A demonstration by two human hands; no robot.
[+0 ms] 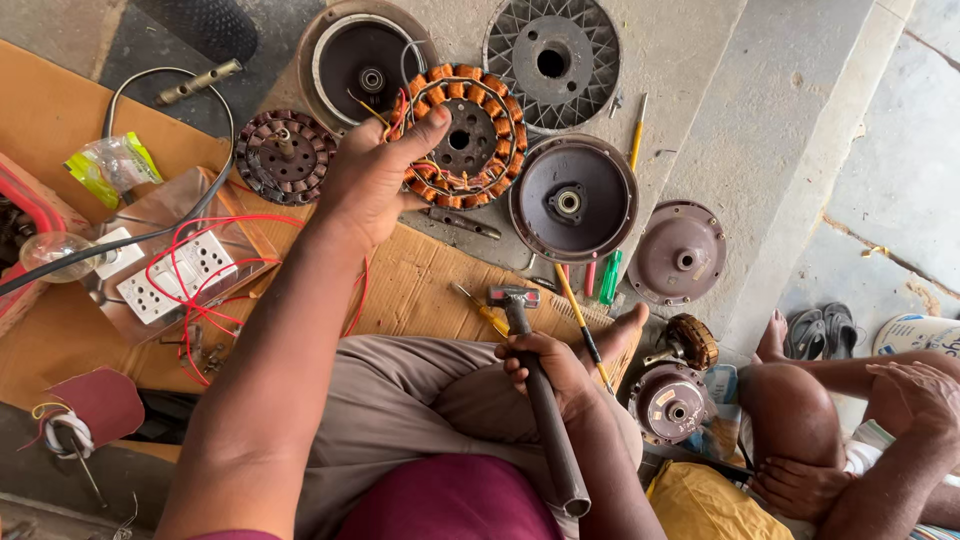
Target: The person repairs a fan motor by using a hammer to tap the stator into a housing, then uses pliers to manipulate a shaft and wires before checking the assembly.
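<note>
My left hand [368,178] reaches forward and grips the near-left rim of a round fan stator [462,136] wound with orange copper coils, which lies on the concrete floor. Thin red and yellow wires trail from the stator under my palm. My right hand [540,368] rests on my knee, closed around the metal pipe handle of a hammer [532,385]. The hammer head [512,295] points forward over the cardboard sheet [415,285].
Round motor covers [572,198] [680,250] [362,60], a vented disc [552,60], a smaller dark stator [285,155], screwdrivers [608,278] and a socket board with red wires [170,275] lie around. Another person sits at the right, hand on knee [915,395], beside a small motor [668,402].
</note>
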